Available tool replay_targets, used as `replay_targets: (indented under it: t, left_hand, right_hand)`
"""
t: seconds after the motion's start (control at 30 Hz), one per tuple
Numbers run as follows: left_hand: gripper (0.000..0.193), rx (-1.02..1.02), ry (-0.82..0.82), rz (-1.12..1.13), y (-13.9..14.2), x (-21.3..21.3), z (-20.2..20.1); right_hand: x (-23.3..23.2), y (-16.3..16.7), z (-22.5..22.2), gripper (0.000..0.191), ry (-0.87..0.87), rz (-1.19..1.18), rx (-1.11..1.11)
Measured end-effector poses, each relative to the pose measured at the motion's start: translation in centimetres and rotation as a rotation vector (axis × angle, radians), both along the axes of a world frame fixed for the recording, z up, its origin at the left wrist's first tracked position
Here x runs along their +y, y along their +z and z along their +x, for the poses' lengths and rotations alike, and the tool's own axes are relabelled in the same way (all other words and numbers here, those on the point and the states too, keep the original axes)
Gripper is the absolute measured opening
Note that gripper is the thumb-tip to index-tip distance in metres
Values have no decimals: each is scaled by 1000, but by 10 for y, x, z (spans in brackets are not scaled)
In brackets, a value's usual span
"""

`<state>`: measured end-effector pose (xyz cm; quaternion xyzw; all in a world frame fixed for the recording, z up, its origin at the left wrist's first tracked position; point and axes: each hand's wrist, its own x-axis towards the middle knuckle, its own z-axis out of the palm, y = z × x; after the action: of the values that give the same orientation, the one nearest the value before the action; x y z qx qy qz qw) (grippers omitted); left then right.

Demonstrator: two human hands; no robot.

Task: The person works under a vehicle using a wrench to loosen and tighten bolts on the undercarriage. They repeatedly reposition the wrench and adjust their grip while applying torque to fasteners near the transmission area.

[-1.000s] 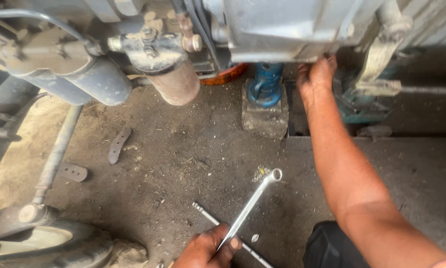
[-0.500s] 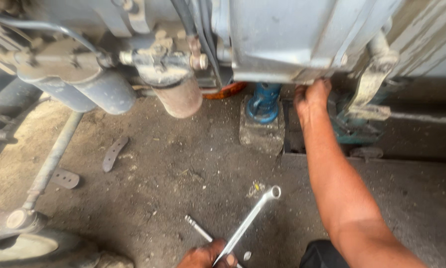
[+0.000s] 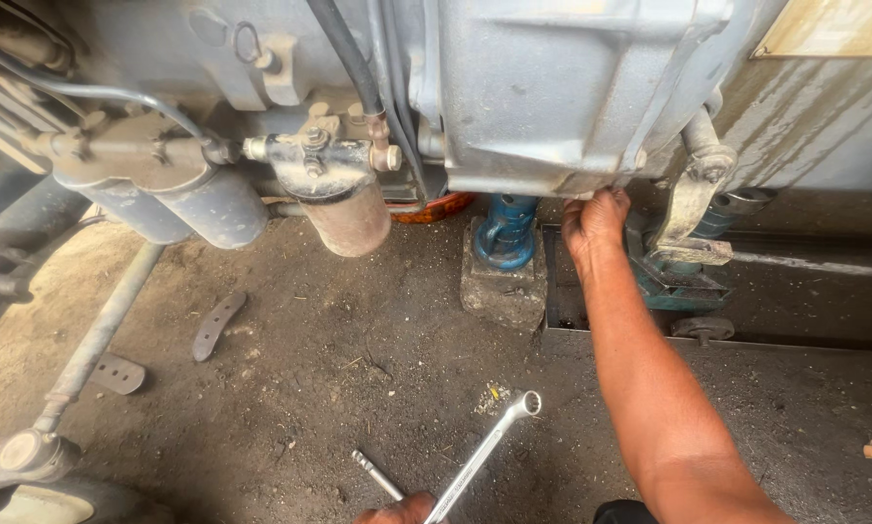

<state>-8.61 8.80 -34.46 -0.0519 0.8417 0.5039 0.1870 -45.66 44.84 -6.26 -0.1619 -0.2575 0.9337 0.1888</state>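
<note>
The right hand (image 3: 594,218) reaches up to the lower edge of the grey housing (image 3: 572,87), its fingers curled against the underside at the housing's right corner; whether they pinch a bolt or only feel for one is hidden, so I cannot tell its grip. The left hand (image 3: 397,508) shows only as knuckles at the bottom edge of the view, well below the housing, its grip closed around the shaft of a ring spanner (image 3: 484,454). The spanner slants up and to the right from that hand, its ring end free above the dirt floor (image 3: 358,340) and well apart from the housing. A thinner rod (image 3: 378,475) lies on the floor just left of the spanner.

Under the housing, just left of the right hand, a blue jack (image 3: 506,231) stands on a block (image 3: 499,286) and seems to bear the load. Further left hangs a rusty filter (image 3: 353,218) (cylinder-shaped, with a grey head above it). Two flat metal plates (image 3: 217,325) lie on the floor, well left of the jack.

As a judgement: the housing is propped and the right hand has found its spot, but the spanner has not yet been brought to any fastener, so the wrench work looks mostly ahead.
</note>
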Motion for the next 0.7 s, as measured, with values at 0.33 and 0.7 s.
replay_targets:
  t: [0.33, 0.7]
  left_hand:
    - [12, -43, 34, -48, 35, -1, -5]
    - [13, -56, -7, -40, 52, 4, -11]
  right_hand:
    - [11, -15, -7, 22, -27, 5, -4]
    - [5, -1, 0, 33, -48, -18, 75]
